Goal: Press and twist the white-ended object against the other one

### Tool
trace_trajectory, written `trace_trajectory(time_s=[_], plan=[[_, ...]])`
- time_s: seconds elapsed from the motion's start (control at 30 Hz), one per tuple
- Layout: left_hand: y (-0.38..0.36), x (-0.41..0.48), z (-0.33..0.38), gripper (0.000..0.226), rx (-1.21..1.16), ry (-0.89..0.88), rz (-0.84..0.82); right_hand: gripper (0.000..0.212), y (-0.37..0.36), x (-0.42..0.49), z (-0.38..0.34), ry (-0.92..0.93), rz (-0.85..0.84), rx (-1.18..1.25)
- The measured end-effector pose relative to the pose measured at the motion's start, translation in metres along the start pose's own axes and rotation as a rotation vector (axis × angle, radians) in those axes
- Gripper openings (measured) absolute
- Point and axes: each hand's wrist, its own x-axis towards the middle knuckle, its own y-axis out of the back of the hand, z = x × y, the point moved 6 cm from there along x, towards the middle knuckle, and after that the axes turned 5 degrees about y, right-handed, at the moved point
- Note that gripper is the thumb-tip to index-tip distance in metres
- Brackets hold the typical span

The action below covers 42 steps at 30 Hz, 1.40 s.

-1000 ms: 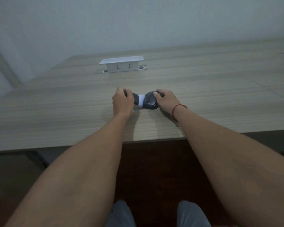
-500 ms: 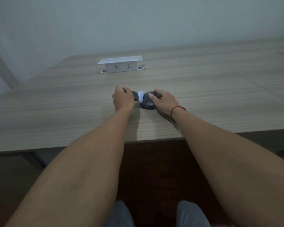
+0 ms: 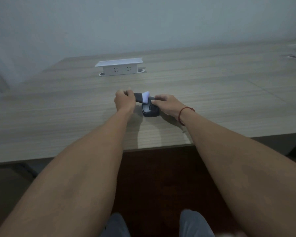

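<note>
Hands: two, both bare, both out over the wooden table point(image 3: 58, 117), close together at its middle.
Left hand point(image 3: 124, 101): fingers curled round the dark handle of a small brush point(image 3: 142, 97); grip firm, knuckles toward the camera.
Brush: one; dark handle, pale bluish-white bristles pointing right, the bristle tip touching the far end of the mouse.
Right hand point(image 3: 167, 104): fingers curled over the right side and top of a computer mouse point(image 3: 149, 109), pinning it to the table; thumb side hidden, so the full grip cannot be told.
Mouse: one; black, lying flat on the table between the two hands, its near end toward the table's near edge.
Wrist band: one red string point(image 3: 184, 113) on the right wrist.
Socket box: one white pop-up unit point(image 3: 120, 67), standing well beyond the hands toward the far left; two outlets show on its front face, with a flat lid above.
Cable holes: one oval at each end of the socket box; another opening point(image 3: 294, 56) at the far right of the table, blurred.
Knees: two, in grey cloth point(image 3: 116, 224), at the bottom edge below the table.
</note>
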Motion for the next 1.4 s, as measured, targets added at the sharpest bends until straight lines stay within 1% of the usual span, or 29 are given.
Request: trace_trajectory(time_s=[0.03,0.13,0.17,0.2,0.27,0.37,0.47,0.53,0.6,0.63,0.7,0.77,0.8,0.87,0.93,0.97,1.07,1.13,1.2,1.27,1.33,1.4], plan=[[0.0,0.0,0.001,0.031,0.032,0.01,0.008,0.057,-0.001,0.0,0.001,-0.009,0.021,-0.004],[0.006,-0.001,0.001,0.035,0.119,0.045,0.068,0.096,-0.007,-0.004,0.006,-0.014,0.054,-0.072],[0.007,0.0,0.001,0.034,0.122,0.03,0.073,0.102,-0.01,-0.005,0.006,-0.005,0.055,-0.125],[0.007,0.001,0.001,0.034,0.108,0.008,0.069,0.104,-0.01,-0.007,0.004,0.01,0.06,-0.186],[0.009,0.002,-0.002,0.032,0.057,-0.036,0.063,0.099,-0.008,-0.007,0.001,0.038,0.087,-0.25],[0.01,0.001,-0.005,0.026,-0.024,-0.071,0.063,0.085,-0.004,-0.007,0.002,0.047,0.084,-0.201],[0.004,-0.003,0.001,0.026,-0.089,-0.101,0.023,0.076,-0.002,-0.01,0.002,0.049,0.085,-0.141],[-0.005,-0.007,0.008,0.03,-0.067,-0.144,-0.035,0.077,-0.004,-0.013,0.0,0.041,0.079,-0.122],[-0.012,-0.009,0.011,0.032,0.012,-0.173,-0.071,0.077,-0.007,-0.01,0.004,0.041,0.064,-0.1],[-0.011,-0.009,0.011,0.033,0.054,-0.162,-0.05,0.078,-0.007,-0.007,0.008,0.036,0.067,-0.071],[-0.003,-0.004,0.006,0.036,0.104,-0.08,0.047,0.083,-0.004,-0.007,0.012,0.017,0.08,-0.036],[0.005,0.001,-0.001,0.036,0.093,-0.011,0.111,0.085,-0.001,-0.011,0.008,0.016,0.074,-0.05],[0.007,0.003,-0.003,0.036,0.058,0.007,0.109,0.084,-0.001,-0.012,0.007,0.018,0.076,-0.054],[0.006,0.002,0.001,0.036,-0.016,-0.017,0.077,0.081,-0.001,-0.012,0.006,0.027,0.073,-0.059],[0.0,-0.003,0.007,0.036,-0.004,-0.068,0.019,0.08,-0.001,-0.011,0.006,0.047,0.069,-0.059],[-0.002,-0.005,0.008,0.035,0.02,-0.067,0.011,0.08,0.0,-0.011,0.006,0.049,0.069,-0.059],[0.002,-0.005,-0.004,0.035,0.076,0.103,0.066,0.077,0.001,-0.014,0.004,0.049,0.044,-0.081],[0.012,-0.003,-0.011,0.036,0.118,0.141,0.121,0.078,0.003,-0.014,0.004,0.056,0.043,-0.1],[0.014,-0.002,-0.012,0.035,0.107,0.053,0.124,0.08,0.003,-0.014,0.004,0.059,0.051,-0.115],[0.013,-0.005,-0.012,0.032,0.052,-0.063,0.091,0.081,0.003,-0.014,0.005,0.06,0.058,-0.113],[0.011,-0.009,-0.014,0.028,-0.03,-0.103,0.06,0.077,0.004,-0.014,0.003,0.061,0.072,-0.086],[0.011,-0.012,-0.015,0.024,-0.058,-0.099,0.044,0.069,0.005,-0.013,0.003,0.055,0.09,-0.046]])
